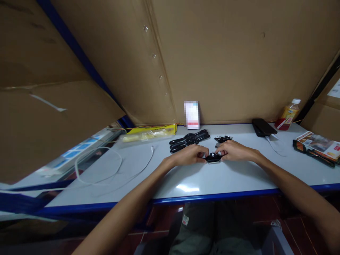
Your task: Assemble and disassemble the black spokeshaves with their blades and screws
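Between my two hands is a small black part (213, 156) with a pale mark in its middle and a shiny metal strip along its near edge; its exact kind is unclear. My left hand (191, 154) pinches its left end, and my right hand (230, 151) grips its right end. Just behind my left hand lies a group of long black rounded pieces (190, 139), fanned out on the table. Beyond my right hand sits a small cluster of dark parts with metal bits (222, 139), partly covered by the fingers.
On the white table (231, 180) a white cable (145, 164) curls at left, near a power strip (77, 152). Behind are a yellow packet (151, 132) and an upright lit phone (192, 115). Rightward are dark phones (264, 127), a bottle (288, 115), a packet (320, 143) and glasses (313, 154).
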Demonstrator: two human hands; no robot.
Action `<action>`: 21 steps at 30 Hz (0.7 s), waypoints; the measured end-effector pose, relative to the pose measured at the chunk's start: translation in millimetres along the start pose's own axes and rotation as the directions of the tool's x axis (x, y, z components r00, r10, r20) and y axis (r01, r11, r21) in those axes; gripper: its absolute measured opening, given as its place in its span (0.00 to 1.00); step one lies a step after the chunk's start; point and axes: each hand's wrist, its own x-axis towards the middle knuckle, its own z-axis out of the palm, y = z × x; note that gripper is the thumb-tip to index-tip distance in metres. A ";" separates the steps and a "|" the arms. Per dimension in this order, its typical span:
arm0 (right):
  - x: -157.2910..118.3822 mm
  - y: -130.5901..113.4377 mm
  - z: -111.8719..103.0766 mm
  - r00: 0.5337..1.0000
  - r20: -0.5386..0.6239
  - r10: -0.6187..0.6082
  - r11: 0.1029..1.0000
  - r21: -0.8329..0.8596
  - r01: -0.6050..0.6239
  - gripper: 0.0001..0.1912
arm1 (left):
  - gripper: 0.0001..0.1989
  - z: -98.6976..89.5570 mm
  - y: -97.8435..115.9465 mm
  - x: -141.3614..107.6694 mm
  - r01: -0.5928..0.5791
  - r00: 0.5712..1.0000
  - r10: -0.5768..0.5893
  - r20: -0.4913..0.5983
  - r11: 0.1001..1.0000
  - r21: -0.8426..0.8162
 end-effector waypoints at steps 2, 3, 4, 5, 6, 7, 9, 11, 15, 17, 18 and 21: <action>-0.2 -0.9 -0.3 1.000 -0.002 0.005 1.000 0.001 -0.005 0.10 | 0.05 -0.1 0.5 0.2 0.001 1.000 -0.001 0.000 1.000 -0.003; -0.3 -1.6 -0.3 1.000 -0.003 0.007 1.000 0.000 -0.007 0.10 | 0.05 0.0 0.7 0.3 0.003 1.000 -0.003 -0.001 1.000 -0.005; -0.3 -2.1 -0.2 1.000 -0.002 0.010 1.000 0.000 -0.010 0.10 | 0.05 0.1 0.7 0.4 0.005 1.000 -0.005 -0.002 1.000 -0.006; -0.2 -2.6 0.1 1.000 -0.002 0.012 1.000 -0.001 -0.012 0.10 | 0.05 0.3 0.6 0.4 0.006 1.000 -0.006 -0.003 1.000 -0.004; -0.1 -2.8 0.5 1.000 -0.004 0.012 1.000 -0.001 -0.012 0.11 | 0.05 0.4 0.5 0.5 0.008 1.000 -0.008 -0.004 1.000 -0.002; 0.0 -2.6 0.8 1.000 -0.007 0.012 1.000 -0.001 -0.012 0.11 | 0.05 0.5 0.3 0.5 0.008 1.000 -0.008 -0.004 1.000 0.001; -0.2 -1.0 0.4 1.000 -0.009 0.007 1.000 0.002 -0.007 0.11 | 0.05 0.3 0.4 0.5 0.011 1.000 -0.011 -0.002 1.000 0.005; -1.1 2.1 -1.8 1.000 0.004 -0.004 1.000 0.027 0.004 0.12 | 0.05 0.0 1.0 0.5 0.018 1.000 -0.018 0.001 1.000 0.004; -3.1 7.8 -7.7 0.998 -0.067 0.017 0.992 0.125 -0.008 0.15 | 0.06 0.0 2.3 0.9 0.022 1.000 -0.022 0.004 1.000 0.009; -2.2 8.2 -7.1 0.984 -0.177 0.035 0.993 0.119 -0.014 0.13 | 0.06 0.5 2.1 1.1 0.026 1.000 -0.026 0.007 1.000 0.011; -1.1 7.5 -5.4 0.976 -0.218 0.028 0.995 0.102 -0.005 0.12 | 0.06 0.7 1.9 1.2 0.028 1.000 -0.028 0.007 1.000 0.011; 2.8 3.6 3.6 0.969 -0.247 -0.024 0.998 0.051 0.037 0.10 | 0.06 1.0 1.2 1.2 0.020 1.000 -0.020 -0.001 1.000 0.017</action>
